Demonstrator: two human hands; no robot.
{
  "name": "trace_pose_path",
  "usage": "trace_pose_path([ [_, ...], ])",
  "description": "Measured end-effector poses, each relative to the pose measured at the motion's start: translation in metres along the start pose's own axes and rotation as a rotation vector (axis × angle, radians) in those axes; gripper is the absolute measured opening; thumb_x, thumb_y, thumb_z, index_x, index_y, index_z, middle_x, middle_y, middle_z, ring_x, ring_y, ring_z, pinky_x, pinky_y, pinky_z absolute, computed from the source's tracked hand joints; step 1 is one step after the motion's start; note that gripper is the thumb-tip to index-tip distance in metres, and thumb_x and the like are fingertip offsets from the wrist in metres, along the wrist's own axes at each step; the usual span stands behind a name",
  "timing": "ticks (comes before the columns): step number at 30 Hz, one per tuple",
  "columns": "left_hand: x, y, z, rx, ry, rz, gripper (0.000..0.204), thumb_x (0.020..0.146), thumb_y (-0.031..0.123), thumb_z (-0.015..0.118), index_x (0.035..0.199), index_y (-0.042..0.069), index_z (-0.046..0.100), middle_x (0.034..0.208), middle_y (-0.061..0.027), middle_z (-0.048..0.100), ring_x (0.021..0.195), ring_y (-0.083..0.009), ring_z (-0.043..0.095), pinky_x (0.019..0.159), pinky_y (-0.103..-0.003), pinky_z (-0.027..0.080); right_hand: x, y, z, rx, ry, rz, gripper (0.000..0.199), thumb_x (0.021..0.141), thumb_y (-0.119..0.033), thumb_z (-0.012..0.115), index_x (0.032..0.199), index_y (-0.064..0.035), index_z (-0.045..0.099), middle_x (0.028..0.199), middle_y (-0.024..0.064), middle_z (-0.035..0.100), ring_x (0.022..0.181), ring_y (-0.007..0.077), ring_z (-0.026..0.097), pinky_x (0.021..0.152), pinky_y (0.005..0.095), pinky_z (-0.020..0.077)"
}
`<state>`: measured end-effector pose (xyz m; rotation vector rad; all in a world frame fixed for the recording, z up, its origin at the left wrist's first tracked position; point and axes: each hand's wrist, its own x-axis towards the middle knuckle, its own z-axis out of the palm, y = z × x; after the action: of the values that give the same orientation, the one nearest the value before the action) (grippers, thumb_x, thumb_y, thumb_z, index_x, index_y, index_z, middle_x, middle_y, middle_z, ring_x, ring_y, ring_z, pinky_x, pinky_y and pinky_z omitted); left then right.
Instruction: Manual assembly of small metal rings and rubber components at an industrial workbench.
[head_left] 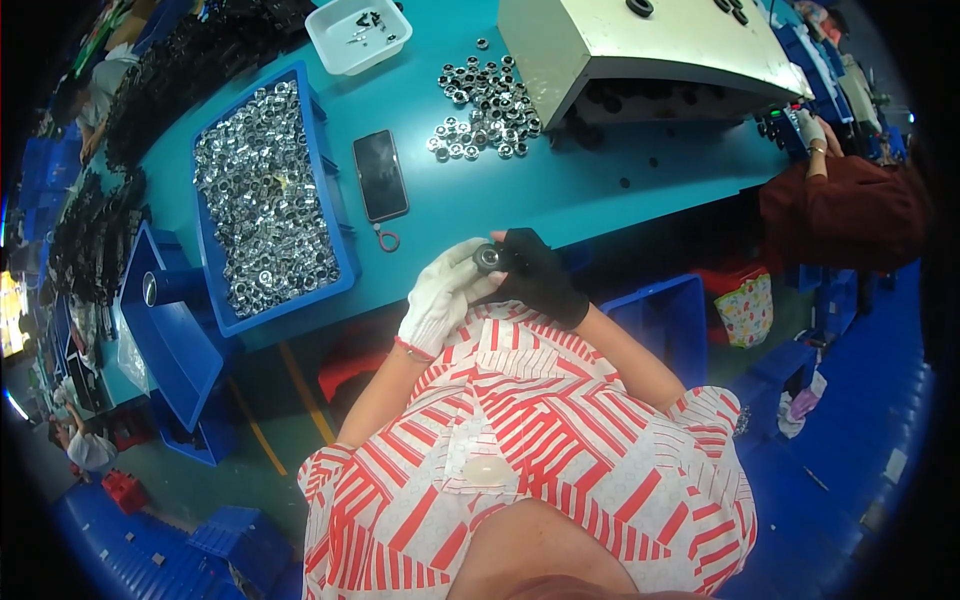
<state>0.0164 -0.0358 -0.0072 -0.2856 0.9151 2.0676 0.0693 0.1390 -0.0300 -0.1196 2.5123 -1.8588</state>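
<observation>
My left hand (pixel 443 298), in a white knit glove, and my right hand (pixel 537 272), in a black glove, meet just in front of the teal table's near edge (pixel 560 215). Between their fingertips they hold one small round metal ring part (pixel 488 258) with a dark centre. A blue bin (pixel 262 195) heaped with several shiny metal rings stands on the table to the left of my hands. A loose cluster of the same rings (pixel 482 112) lies farther back, beside a cream machine housing (pixel 650 50).
A black phone (pixel 380 174) lies flat between the bin and the ring cluster, a small key ring (pixel 387 240) just below it. A white tray (pixel 357 33) sits at the back. Another person's red sleeve (pixel 840 210) reaches in at the right. Blue crates (pixel 175 340) stand below the table.
</observation>
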Motion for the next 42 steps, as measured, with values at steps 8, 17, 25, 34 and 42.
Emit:
trace_pose_path([
  [8, 0.002, -0.006, -0.006, -0.079, -0.021, -0.011, 0.036, 0.09, 0.006, 0.05, 0.123, -0.008, 0.047, 0.113, -0.0144, 0.053, 0.097, -0.0199, 0.057, 0.083, -0.029, 0.053, -0.002, 0.0, -0.003, -0.007, -0.041, 0.112, 0.046, 0.078, -0.018, 0.069, 0.119, -0.0068, 0.053, 0.108, 0.01, 0.054, 0.099, 0.0225, 0.058, 0.084, 0.0327, 0.0476],
  [17, 0.01, -0.011, 0.005, 0.109, 0.034, -0.091, 0.037, 0.089, 0.008, 0.054, 0.121, -0.009, 0.048, 0.105, -0.0131, 0.056, 0.081, -0.0171, 0.059, 0.077, -0.026, 0.053, -0.013, 0.002, -0.009, -0.167, -0.024, 0.163, 0.044, 0.078, -0.025, 0.07, 0.116, -0.0082, 0.055, 0.104, 0.0119, 0.056, 0.094, 0.0265, 0.058, 0.082, 0.0349, 0.046],
  [25, 0.014, -0.027, -0.039, 0.279, 0.191, -0.081, 0.048, 0.09, 0.023, 0.06, 0.128, -0.003, 0.046, 0.121, -0.0189, 0.053, 0.102, -0.0268, 0.057, 0.086, -0.036, 0.051, -0.072, 0.099, -0.024, -0.159, 0.187, 0.548, 0.028, 0.072, -0.019, 0.073, 0.09, -0.0008, 0.062, 0.089, 0.0156, 0.064, 0.083, 0.0275, 0.062, 0.074, 0.0378, 0.0482],
  [34, 0.014, -0.028, -0.045, 0.216, 0.246, -0.078, 0.047, 0.09, 0.016, 0.059, 0.127, -0.008, 0.042, 0.108, -0.0139, 0.055, 0.088, -0.0201, 0.057, 0.076, -0.029, 0.051, -0.089, 0.21, -0.024, 0.01, 0.35, 0.938, 0.042, 0.078, -0.018, 0.071, 0.111, 0.0038, 0.057, 0.1, 0.0157, 0.065, 0.095, 0.0219, 0.062, 0.084, 0.0317, 0.047],
  [42, 0.0, -0.042, -0.067, 0.071, 0.189, -0.037, 0.051, 0.09, 0.016, 0.06, 0.127, -0.011, 0.037, 0.105, -0.0153, 0.052, 0.087, -0.0199, 0.055, 0.076, -0.03, 0.049, 0.0, 0.111, -0.057, -0.247, 0.407, 0.167, 0.023, 0.081, -0.015, 0.067, 0.103, -0.0073, 0.065, 0.093, 0.0084, 0.066, 0.087, 0.0214, 0.065, 0.074, 0.0297, 0.0501],
])
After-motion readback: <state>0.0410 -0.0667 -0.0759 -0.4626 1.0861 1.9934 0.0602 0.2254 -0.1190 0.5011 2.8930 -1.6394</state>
